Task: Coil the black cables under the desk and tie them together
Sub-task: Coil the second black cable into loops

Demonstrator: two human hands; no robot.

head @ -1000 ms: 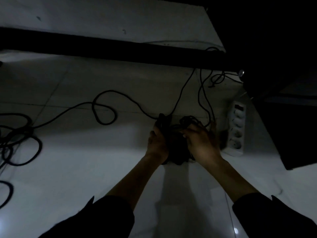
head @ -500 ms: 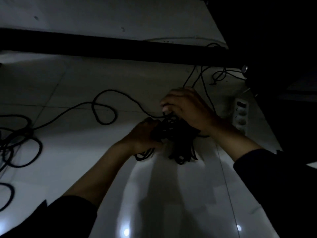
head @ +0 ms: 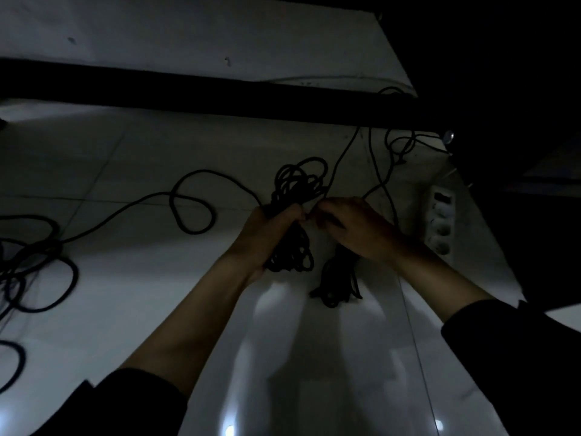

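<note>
My left hand point(head: 270, 234) is clenched around the middle of a coiled bundle of black cable point(head: 298, 184), whose loops stick out above and below the fist. My right hand point(head: 352, 228) is right beside it, fingers pinched on a thin black cable strand at the bundle's side. A second dark cable bundle point(head: 338, 284) hangs or lies below my right hand. A loose black cable point(head: 191, 209) trails off to the left across the white floor in a loop.
A white power strip point(head: 440, 221) lies at the right by a dark desk panel point(head: 534, 184). A dark crossbar point(head: 220, 96) runs across above. More tangled black cable point(head: 31, 262) lies at the far left. Thin cables point(head: 380, 171) run up toward the desk.
My left hand has turned the bundle upright so its loops rise above the fist. My right hand dropped from above the bundle to its right side, and a second bundle shows beneath it.
</note>
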